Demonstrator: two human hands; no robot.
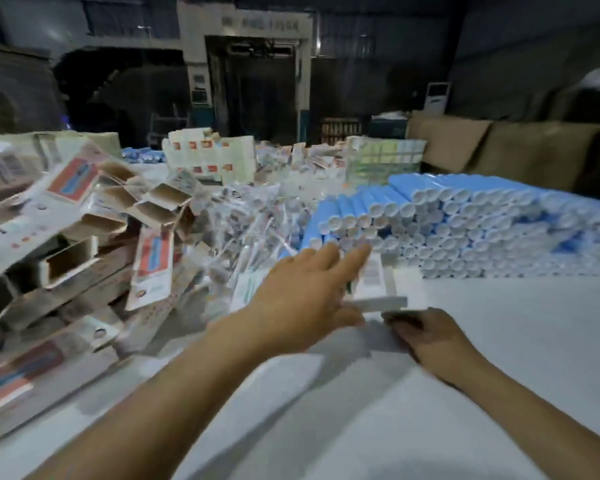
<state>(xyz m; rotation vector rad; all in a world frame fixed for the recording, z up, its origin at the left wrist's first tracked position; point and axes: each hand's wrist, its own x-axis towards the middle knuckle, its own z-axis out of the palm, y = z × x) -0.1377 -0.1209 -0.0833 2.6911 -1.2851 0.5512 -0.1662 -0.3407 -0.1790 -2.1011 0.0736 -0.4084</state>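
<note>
By the blue tubes [465,230], I'm pinching the light, crushable carton [385,289] at its near end w/ right hand [430,337]; left hand [302,299] hovering, fingers straight, empty

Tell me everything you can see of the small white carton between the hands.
The white carton is a small cardboard box, motion-blurred, with a panel of fine grey print on its upper face and a plain long side toward the camera. It is held low over the white table, just in front of the stack of blue tubes. The left hand lies along its left side with straight fingers; the right hand grips its near edge from below. Its ends are too blurred to judge.
</note>
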